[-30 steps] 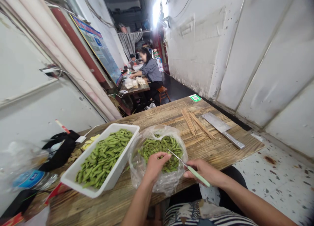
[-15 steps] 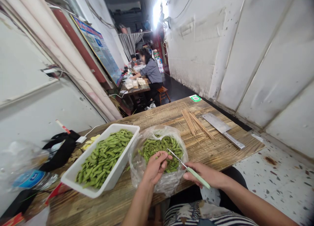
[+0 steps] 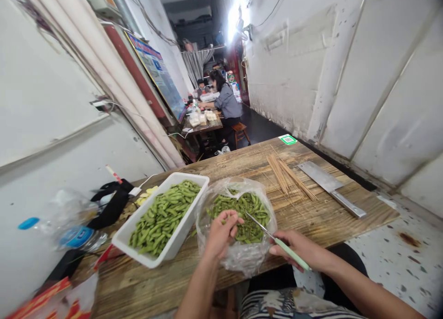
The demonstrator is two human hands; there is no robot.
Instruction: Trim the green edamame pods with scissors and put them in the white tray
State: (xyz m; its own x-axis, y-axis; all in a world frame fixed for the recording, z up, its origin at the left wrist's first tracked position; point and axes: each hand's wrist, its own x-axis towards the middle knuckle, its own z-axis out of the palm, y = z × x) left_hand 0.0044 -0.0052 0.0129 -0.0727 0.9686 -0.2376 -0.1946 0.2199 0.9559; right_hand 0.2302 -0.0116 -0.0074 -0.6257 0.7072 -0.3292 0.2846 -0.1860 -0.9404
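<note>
My left hand (image 3: 223, 233) is closed in a pinch over the bag, with a green soybean pod (image 3: 240, 214) between its fingertips. My right hand (image 3: 297, 247) grips scissors (image 3: 290, 252) with light green handles, seen edge-on. Their metal tips point up and left, close to the left fingertips. Beneath both lies a clear plastic bag (image 3: 238, 259), its mouth spread wide around many green pods (image 3: 254, 206) and small trimmed bits. To its left stands a white tub (image 3: 162, 259) full of pods.
Thin wooden skewers (image 3: 282, 176) and a cleaver (image 3: 332, 187) lie on the wooden table (image 3: 332, 224) to the right. A plastic bottle (image 3: 78, 236), a black bag (image 3: 110, 203) and red packaging (image 3: 51, 300) crowd the left. Farther back, a person (image 3: 228, 99) sits at another table.
The view has swung slightly left, so everything sits farther right in the picture. Both hands keep nearly the same pose over the bag; a pod now shows at the left fingertips.
</note>
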